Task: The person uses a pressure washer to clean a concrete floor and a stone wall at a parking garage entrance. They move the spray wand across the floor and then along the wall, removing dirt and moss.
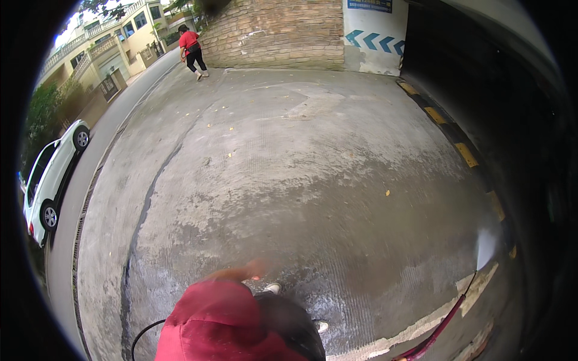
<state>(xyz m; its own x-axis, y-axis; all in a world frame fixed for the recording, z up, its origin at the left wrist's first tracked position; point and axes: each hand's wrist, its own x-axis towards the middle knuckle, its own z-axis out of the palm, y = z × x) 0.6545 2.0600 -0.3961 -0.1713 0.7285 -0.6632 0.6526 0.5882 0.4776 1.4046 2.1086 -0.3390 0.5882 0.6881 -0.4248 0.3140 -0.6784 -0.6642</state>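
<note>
My left arm, in a red sleeve, bends across my front. My left hand sits at the end of the bare forearm, smeared by motion, so its fingers cannot be made out. At the lower right, a long dark red spray wand slants up and outward. White water spray fans from its thin black tip toward the kerb. The wand's near end leaves the picture at the bottom, and my right hand is not seen. A black hose curves out beside my left side.
Wet and dry patches cover the concrete ground. A yellow-and-black kerb borders a dark opening on the right. A person in a red top walks near the stone wall. A white car stands left, past a drain grate.
</note>
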